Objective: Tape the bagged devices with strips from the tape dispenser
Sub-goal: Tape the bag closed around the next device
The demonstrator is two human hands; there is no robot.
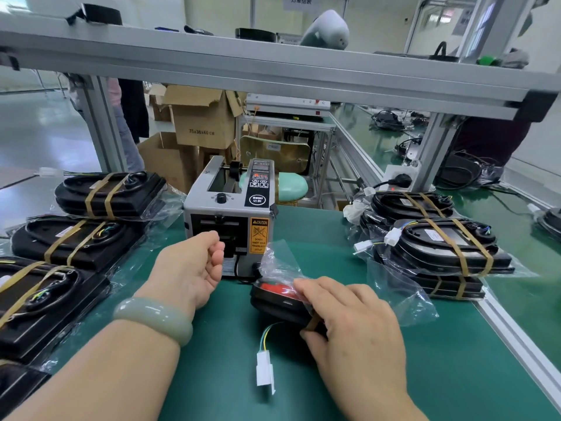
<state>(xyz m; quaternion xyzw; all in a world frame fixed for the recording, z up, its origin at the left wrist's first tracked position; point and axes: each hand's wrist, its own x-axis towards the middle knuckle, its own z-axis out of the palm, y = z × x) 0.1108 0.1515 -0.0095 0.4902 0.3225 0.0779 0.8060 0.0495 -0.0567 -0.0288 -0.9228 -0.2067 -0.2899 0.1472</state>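
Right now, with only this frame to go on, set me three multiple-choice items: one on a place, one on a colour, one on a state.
1. Where does the tape dispenser stand?
A. on the floor
B. on the green mat, beyond the bagged device
C. in the person's lap

2. What colour are the tape bands on the stacked devices?
A. blue
B. white
C. tan

3. What is the right hand doing?
A. gripping the bagged device
B. hanging idle
C. pressing a button

Answers:
1 B, it sits mid-mat behind the device.
2 C, tan bands cross the stacked devices on both sides.
3 A, its fingers and thumb curl round the device on the mat.
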